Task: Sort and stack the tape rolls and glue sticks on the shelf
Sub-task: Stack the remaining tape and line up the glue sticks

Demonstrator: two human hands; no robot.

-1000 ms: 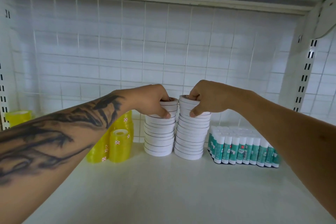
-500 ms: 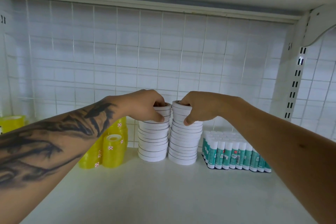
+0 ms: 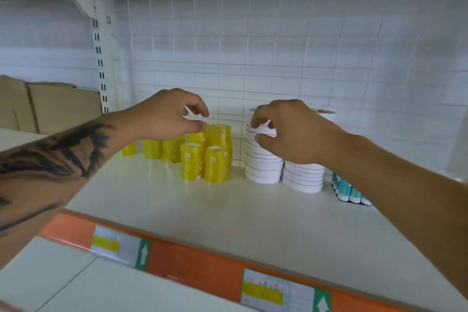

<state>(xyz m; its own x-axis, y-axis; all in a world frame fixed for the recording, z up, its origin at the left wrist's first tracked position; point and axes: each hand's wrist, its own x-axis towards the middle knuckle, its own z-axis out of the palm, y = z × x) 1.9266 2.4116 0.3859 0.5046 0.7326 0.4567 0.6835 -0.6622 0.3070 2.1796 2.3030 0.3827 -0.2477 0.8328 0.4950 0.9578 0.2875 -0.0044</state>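
While right hand [image 3: 291, 132] fingers [image 3: 255, 123] pinch upper rolls of left white tape stack [image 3: 263, 162] | left hand [image 3: 169, 116] fingers [image 3: 200, 109] loosely curled, holding nothing, above yellow tape stacks [image 3: 215, 157]

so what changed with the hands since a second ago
The left hand has let go of the left white tape stack and moved left; it now hovers with loosely curled fingers above the yellow tape rolls, holding nothing. The right hand has shifted onto that left stack, its fingers pinching the top rolls. The right white stack, the yellow rolls and the glue sticks stand as before.
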